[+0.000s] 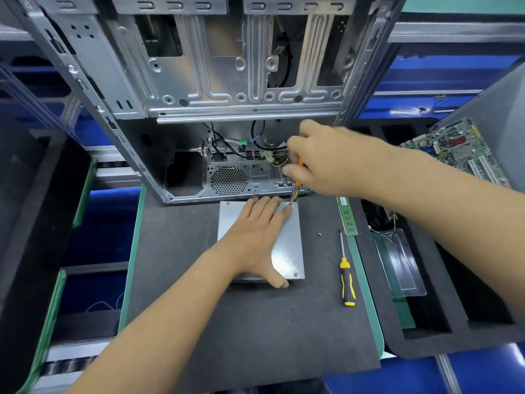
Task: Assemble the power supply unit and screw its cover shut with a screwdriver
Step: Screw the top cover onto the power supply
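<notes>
The grey metal power supply unit (288, 245) lies flat on the dark foam mat, its cover on top. My left hand (258, 237) lies flat on the cover with straight fingers, thumb over the near edge. A bundle of coloured wires (293, 194) leaves the unit's far right corner. My right hand (321, 160) is above that corner, fingers curled round an orange-handled tool (299, 162), mostly hidden. A yellow-and-black screwdriver (347, 280) lies on the mat to the right. A small loose screw (320, 234) lies between it and the unit.
An open computer case (227, 81) stands right behind the unit, with cables and a fan grille inside. A green memory stick (347, 216) lies at the mat's right edge. A motherboard (457, 152) leans at the far right. A clear plastic tray (400, 263) sits in black foam.
</notes>
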The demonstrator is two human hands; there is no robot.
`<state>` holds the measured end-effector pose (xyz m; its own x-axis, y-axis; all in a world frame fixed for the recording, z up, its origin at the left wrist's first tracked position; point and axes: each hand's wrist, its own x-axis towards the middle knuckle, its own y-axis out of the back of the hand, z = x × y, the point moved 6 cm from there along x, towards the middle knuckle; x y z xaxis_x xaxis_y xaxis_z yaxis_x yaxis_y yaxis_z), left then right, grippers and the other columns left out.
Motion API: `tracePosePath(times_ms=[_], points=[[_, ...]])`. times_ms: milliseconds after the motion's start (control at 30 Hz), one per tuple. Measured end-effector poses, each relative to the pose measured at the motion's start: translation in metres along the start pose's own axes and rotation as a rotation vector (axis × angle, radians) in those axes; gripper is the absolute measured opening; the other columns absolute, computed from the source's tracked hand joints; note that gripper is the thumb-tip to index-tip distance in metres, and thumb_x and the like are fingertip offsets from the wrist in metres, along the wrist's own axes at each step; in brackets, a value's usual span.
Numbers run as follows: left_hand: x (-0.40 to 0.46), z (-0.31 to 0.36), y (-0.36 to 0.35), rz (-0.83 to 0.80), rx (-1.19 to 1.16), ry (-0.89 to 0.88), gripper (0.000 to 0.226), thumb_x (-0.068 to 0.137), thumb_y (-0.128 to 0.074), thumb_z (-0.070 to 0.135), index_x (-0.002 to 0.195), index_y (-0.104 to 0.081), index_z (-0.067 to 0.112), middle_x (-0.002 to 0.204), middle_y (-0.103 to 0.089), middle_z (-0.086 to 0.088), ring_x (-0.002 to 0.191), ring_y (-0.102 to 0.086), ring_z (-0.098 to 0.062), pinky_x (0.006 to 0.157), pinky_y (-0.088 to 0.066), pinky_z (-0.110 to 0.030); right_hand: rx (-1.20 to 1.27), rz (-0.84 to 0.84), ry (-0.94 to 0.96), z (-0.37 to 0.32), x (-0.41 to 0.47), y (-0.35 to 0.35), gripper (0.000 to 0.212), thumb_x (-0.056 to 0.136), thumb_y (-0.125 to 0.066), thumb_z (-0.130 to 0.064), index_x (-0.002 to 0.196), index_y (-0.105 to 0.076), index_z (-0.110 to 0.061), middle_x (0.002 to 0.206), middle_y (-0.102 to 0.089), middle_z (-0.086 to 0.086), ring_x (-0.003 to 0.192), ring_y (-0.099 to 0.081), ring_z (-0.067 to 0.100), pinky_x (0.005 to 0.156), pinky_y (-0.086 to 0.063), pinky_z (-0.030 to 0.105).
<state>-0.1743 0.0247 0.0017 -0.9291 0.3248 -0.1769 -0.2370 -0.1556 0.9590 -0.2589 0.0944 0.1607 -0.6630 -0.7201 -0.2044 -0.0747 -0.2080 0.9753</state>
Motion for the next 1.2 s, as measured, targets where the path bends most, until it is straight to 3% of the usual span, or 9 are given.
tracePosePath(times_ms=[100, 233, 400, 600, 733, 867, 967, 1067, 1200], points=[[0.0, 0.0, -0.001, 0.0, -0.005, 0.003, 0.149, 0.043, -0.074, 0.083, 0.158, -0.01, 0.011, 0.161, -0.008, -0.011, 0.147, 0.001, -0.026, 0.12, 0.011, -0.041, 0.156, -0.042, 0.093, -0.006, -0.003, -0.005, 0.014, 0.092, -0.05, -0.023, 0.101, -0.059, -0.016, 0.1, -0.045, 0.0, 0.09, -0.056, 0.03, 0.075, -0.045, 0.037], [-0.002, 0.002, -0.002, 0.01, -0.016, 0.031, 0.147, 0.044, -0.074, 0.082, 0.157, -0.011, 0.012, 0.16, -0.01, -0.01, 0.147, -0.001, -0.027, 0.12, 0.009, -0.042, -0.091, 0.051, -0.008, 0.002, -0.002, -0.002, 0.03, 0.102, -0.04, -0.047, 0.09, -0.046, -0.02, 0.074, -0.038, 0.003, 0.088, -0.059, 0.035, 0.066, -0.04, 0.037], [-0.006, 0.007, -0.002, 0.026, 0.021, 0.078, 0.146, 0.044, -0.069, 0.084, 0.156, -0.013, 0.01, 0.16, -0.012, -0.011, 0.149, -0.005, -0.031, 0.123, -0.001, -0.047, 0.171, -0.04, 0.102, -0.002, -0.003, -0.007, 0.008, 0.097, -0.053, -0.025, 0.1, -0.052, -0.018, 0.103, -0.046, 0.002, 0.088, -0.055, 0.026, 0.075, -0.042, 0.036], [-0.011, 0.01, 0.001, 0.087, 0.008, 0.111, 0.147, 0.046, -0.069, 0.085, 0.157, -0.01, 0.008, 0.162, -0.013, -0.012, 0.149, -0.01, -0.031, 0.122, -0.007, -0.048, 0.028, -0.078, -0.044, 0.004, -0.003, -0.008, 0.043, 0.094, -0.048, -0.061, 0.105, -0.056, -0.02, 0.089, -0.041, 0.004, 0.088, -0.059, 0.037, 0.072, -0.047, 0.041], [-0.016, 0.01, 0.004, 0.072, -0.096, 0.063, 0.152, 0.052, -0.067, 0.089, 0.159, 0.003, 0.008, 0.167, 0.004, -0.009, 0.154, 0.007, -0.023, 0.124, 0.004, -0.046, 0.172, -0.107, 0.042, -0.001, -0.007, -0.011, 0.011, 0.087, -0.06, -0.021, 0.096, -0.054, -0.024, 0.105, -0.037, -0.001, 0.075, -0.056, 0.027, 0.071, -0.05, 0.04], [-0.042, -0.011, 0.039, 0.487, -0.313, 0.073, 0.099, 0.076, -0.065, 0.07, 0.149, -0.041, 0.009, 0.151, -0.047, -0.006, 0.14, -0.035, -0.017, 0.118, -0.025, -0.036, -0.011, -0.025, -0.037, 0.003, -0.003, -0.006, 0.025, 0.1, -0.049, -0.043, 0.101, -0.061, -0.021, 0.093, -0.051, 0.006, 0.093, -0.06, 0.038, 0.07, -0.044, 0.038], [-0.081, -0.059, 0.04, 0.862, -0.488, 0.357, 0.041, 0.095, -0.065, 0.033, 0.131, -0.06, 0.015, 0.121, -0.066, 0.006, 0.116, -0.057, -0.011, 0.104, -0.039, -0.022, 0.079, -0.09, -0.056, 0.005, -0.006, -0.01, 0.028, 0.1, -0.048, -0.046, 0.109, -0.053, -0.019, 0.106, -0.045, 0.007, 0.084, -0.057, 0.032, 0.076, -0.049, 0.042], [-0.091, -0.092, 0.014, 0.779, -0.757, 0.573, 0.034, 0.096, -0.066, 0.02, 0.13, -0.063, 0.023, 0.116, -0.065, 0.02, 0.113, -0.06, 0.0, 0.1, -0.042, -0.011, 0.161, -0.086, 0.02, 0.0, -0.004, -0.006, 0.01, 0.096, -0.054, -0.026, 0.102, -0.049, -0.018, 0.105, -0.045, 0.005, 0.083, -0.055, 0.028, 0.078, -0.05, 0.045], [-0.085, -0.097, 0.001, 0.724, -0.806, 0.554, 0.026, 0.096, -0.066, 0.017, 0.121, -0.07, 0.021, 0.11, -0.071, 0.017, 0.103, -0.064, 0.005, 0.095, -0.048, -0.014, -0.031, -0.061, -0.082, 0.004, -0.003, -0.004, 0.033, 0.101, -0.045, -0.052, 0.106, -0.051, -0.02, 0.084, -0.045, 0.006, 0.076, -0.05, 0.032, 0.065, -0.043, 0.038]])
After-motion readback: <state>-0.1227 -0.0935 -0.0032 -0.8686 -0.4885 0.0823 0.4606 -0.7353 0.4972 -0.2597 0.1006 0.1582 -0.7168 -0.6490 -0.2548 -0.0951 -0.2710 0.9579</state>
